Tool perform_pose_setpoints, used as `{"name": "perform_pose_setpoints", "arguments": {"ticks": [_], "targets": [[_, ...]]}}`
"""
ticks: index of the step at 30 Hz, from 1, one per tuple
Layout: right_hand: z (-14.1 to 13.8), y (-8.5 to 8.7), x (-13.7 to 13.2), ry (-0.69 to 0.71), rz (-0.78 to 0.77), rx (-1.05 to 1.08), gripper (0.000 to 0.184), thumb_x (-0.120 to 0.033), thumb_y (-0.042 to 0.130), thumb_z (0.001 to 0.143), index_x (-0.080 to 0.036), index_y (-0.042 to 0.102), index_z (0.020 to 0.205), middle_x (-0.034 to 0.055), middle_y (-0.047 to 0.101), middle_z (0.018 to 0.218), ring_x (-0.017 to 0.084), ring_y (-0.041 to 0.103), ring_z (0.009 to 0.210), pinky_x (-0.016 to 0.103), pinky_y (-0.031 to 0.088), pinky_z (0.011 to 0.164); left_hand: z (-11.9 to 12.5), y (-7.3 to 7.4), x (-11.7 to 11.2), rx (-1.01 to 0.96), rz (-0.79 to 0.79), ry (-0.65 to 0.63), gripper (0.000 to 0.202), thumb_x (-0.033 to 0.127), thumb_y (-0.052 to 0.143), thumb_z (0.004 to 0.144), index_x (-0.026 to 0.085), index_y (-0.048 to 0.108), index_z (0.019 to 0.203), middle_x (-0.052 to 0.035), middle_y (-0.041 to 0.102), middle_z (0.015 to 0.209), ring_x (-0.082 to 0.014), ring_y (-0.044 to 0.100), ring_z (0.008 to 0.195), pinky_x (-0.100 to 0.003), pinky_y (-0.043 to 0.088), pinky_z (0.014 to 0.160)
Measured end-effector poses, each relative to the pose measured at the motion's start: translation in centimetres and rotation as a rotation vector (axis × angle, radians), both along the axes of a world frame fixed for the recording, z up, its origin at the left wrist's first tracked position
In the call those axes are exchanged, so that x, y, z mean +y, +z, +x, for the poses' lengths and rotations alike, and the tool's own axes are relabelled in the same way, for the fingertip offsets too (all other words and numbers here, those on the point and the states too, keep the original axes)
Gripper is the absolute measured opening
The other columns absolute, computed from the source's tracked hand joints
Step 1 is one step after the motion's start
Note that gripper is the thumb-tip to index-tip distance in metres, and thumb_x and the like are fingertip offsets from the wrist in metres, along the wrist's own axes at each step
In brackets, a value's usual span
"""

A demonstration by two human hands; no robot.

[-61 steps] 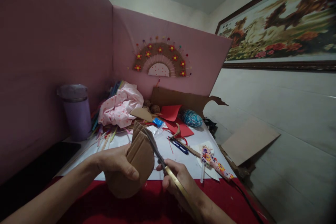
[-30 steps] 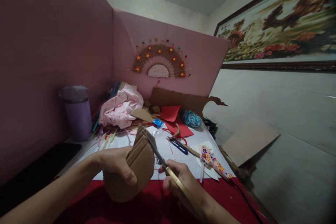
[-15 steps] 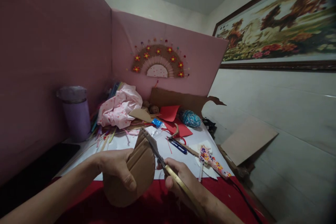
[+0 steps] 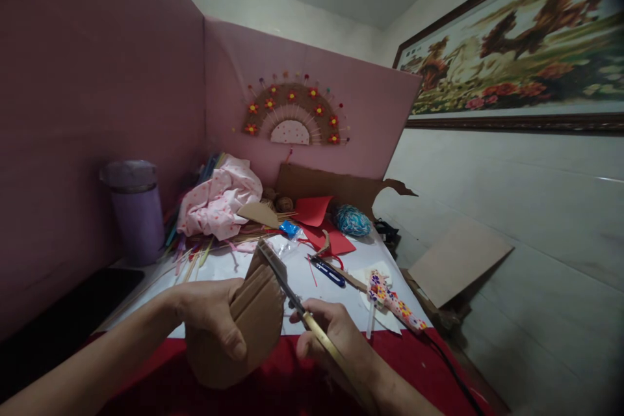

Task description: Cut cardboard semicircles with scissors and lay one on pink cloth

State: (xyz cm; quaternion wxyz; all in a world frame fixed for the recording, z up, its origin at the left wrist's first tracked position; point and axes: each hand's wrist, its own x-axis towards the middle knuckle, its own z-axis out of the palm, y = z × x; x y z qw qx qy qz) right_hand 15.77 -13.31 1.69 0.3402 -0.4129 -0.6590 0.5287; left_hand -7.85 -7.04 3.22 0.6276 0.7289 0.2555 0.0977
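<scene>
My left hand point(image 4: 214, 315) grips a piece of brown cardboard point(image 4: 256, 331) with a rounded edge and creased ridges near its top, thumb lying across its face. In my right hand point(image 4: 336, 335) is a pair of scissors point(image 4: 316, 328) with yellowish handles, my fingers wrapped round them. The blades lie along the upper right edge of the cardboard, near its narrow top end. How far the blades are apart is hard to make out. Just beyond, a blue utility knife point(image 4: 327, 271) lies on the white table top.
At the right lies a flower-patterned glue gun point(image 4: 392, 302) with a black cord. Behind are red paper point(image 4: 314, 210), blue yarn point(image 4: 353, 221), spotted pink cloth point(image 4: 221, 201) and a cardboard half-circle point(image 4: 259, 213). A purple bin point(image 4: 139, 218) stands left; a decorated fan point(image 4: 291, 110) is on the pink panel.
The whole view has shifted slightly. Both hands, the cardboard and the scissors sit a little further left in view; the hold on each is the same.
</scene>
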Motion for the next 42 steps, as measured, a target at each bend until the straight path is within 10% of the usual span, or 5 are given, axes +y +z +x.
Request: {"name": "perform_pose_setpoints", "arguments": {"ticks": [9,16,21,32,42], "targets": [[2.7,2.7,-3.2,0.079,-0.179,-0.054,0.081,-0.089,0.048,0.057,-0.020,0.059,0.097,-0.0014,0.048,0.063,0.010,0.038,0.048,0.022,0.033,0.044,-1.8,-0.4,0.6,0.021,-0.064,0.116,0.050,0.030,0.084,0.045,0.020,0.070,0.091,-0.0026,0.073,0.084,-0.0192,0.064,0.073,-0.024,0.051,0.059],[6.2,3.3,-3.4,-0.079,-0.048,-0.034,0.064,-0.073,0.065,0.064,-0.017,0.058,0.096,-0.0027,0.051,0.057,0.007,0.038,0.040,0.019,0.029,0.038,-2.3,0.8,0.3,-0.062,-0.028,0.191,0.045,0.026,0.084,0.045,0.020,0.070,0.088,-0.0010,0.072,0.079,-0.0170,0.063,0.069,-0.022,0.049,0.056],[3.1,5.3,-1.2,-0.161,0.111,0.163,0.062,-0.054,0.080,0.058,-0.022,0.051,0.103,0.0083,0.065,0.099,0.023,0.061,0.091,0.029,0.049,0.069,1.4,2.2,-0.3,0.088,0.051,0.018,0.041,0.022,0.081,0.053,0.022,0.070,0.092,-0.0001,0.072,0.088,-0.0192,0.064,0.079,-0.024,0.050,0.066],[0.1,4.5,1.4,-0.097,0.182,0.194,0.039,-0.021,0.078,0.059,-0.019,0.053,0.090,-0.0072,0.058,0.067,0.009,0.051,0.056,0.019,0.041,0.052,3.3,2.7,0.2,0.113,0.201,-0.081,0.043,0.020,0.078,0.057,0.026,0.071,0.099,0.0013,0.072,0.089,-0.0215,0.064,0.082,-0.026,0.050,0.067],[-0.4,4.1,3.0,-0.407,0.236,0.388,0.037,-0.022,0.075,0.056,-0.017,0.055,0.086,-0.0055,0.057,0.063,0.010,0.051,0.046,0.018,0.039,0.035,0.4,5.7,2.5,0.110,0.246,0.102,0.038,0.041,0.076,0.065,0.020,0.075,0.097,-0.0058,0.072,0.080,-0.0215,0.064,0.070,-0.025,0.045,0.054]]}}
